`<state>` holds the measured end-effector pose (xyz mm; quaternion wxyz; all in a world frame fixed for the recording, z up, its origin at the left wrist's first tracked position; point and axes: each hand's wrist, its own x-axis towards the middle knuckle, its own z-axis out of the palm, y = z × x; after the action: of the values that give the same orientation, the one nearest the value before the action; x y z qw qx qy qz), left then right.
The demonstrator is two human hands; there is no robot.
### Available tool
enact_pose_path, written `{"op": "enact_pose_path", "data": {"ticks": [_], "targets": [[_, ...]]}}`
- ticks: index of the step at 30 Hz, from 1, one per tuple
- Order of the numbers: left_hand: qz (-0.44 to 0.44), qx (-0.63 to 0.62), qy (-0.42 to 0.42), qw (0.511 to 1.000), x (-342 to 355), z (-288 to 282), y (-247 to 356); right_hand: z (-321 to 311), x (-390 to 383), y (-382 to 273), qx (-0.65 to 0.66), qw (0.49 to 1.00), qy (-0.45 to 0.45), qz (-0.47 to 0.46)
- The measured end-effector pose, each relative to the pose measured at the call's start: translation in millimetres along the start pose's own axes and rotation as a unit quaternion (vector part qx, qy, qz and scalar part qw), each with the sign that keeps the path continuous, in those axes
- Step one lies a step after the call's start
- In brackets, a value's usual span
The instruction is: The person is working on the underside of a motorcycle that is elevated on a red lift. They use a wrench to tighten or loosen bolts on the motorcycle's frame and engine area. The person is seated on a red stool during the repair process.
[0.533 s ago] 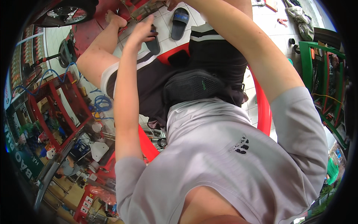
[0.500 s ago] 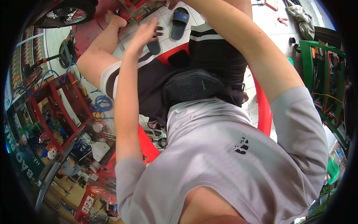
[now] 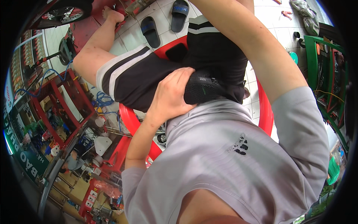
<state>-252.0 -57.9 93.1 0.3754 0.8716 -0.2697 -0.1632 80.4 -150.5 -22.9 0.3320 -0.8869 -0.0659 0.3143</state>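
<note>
A black mesh waist pouch point(image 3: 204, 89) with a zip along its top lies across my lap, against the grey shirt. My left hand point(image 3: 169, 95) grips its left end, with the thumb along the lower edge and the fingers over the top. Whether the fingertips reach the zip is hidden. My right forearm point(image 3: 238, 33) stretches up past the upper edge of the head view, so the right hand is out of sight, along with anything it may hold.
I sit on a red plastic chair point(image 3: 266, 108). Two dark slide sandals point(image 3: 150, 31) lie on the white tiles. A red-handled tool point(image 3: 286, 15) is at the far right, near a green rack point(image 3: 311, 74). A red metal frame point(image 3: 59, 128) and blue hose point(image 3: 103, 100) are left, below a spoked wheel point(image 3: 63, 14).
My left hand has come back from over the sandals to my lap and taken hold of the pouch. The right hand, partly visible at the top edge before, has left the view.
</note>
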Motion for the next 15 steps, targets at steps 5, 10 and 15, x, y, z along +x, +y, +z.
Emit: {"op": "enact_pose_path", "data": {"ticks": [5, 10, 15], "targets": [[0.02, 0.027, 0.045, 0.998, -8.6, 8.4, 3.6, 0.1, 2.9, 1.5, 0.016, 1.0, 0.004, 0.011], [0.017, 0.077, 0.108, 0.991, -18.5, 15.1, 6.4, -1.2, 0.0, 0.2, 0.022, 1.0, 0.006, -0.008], [-0.021, 0.035, 0.111, 0.993, -14.1, 14.0, 11.8, -0.8, 1.6, 0.3, 0.03, 0.999, 0.002, -0.013]]}}
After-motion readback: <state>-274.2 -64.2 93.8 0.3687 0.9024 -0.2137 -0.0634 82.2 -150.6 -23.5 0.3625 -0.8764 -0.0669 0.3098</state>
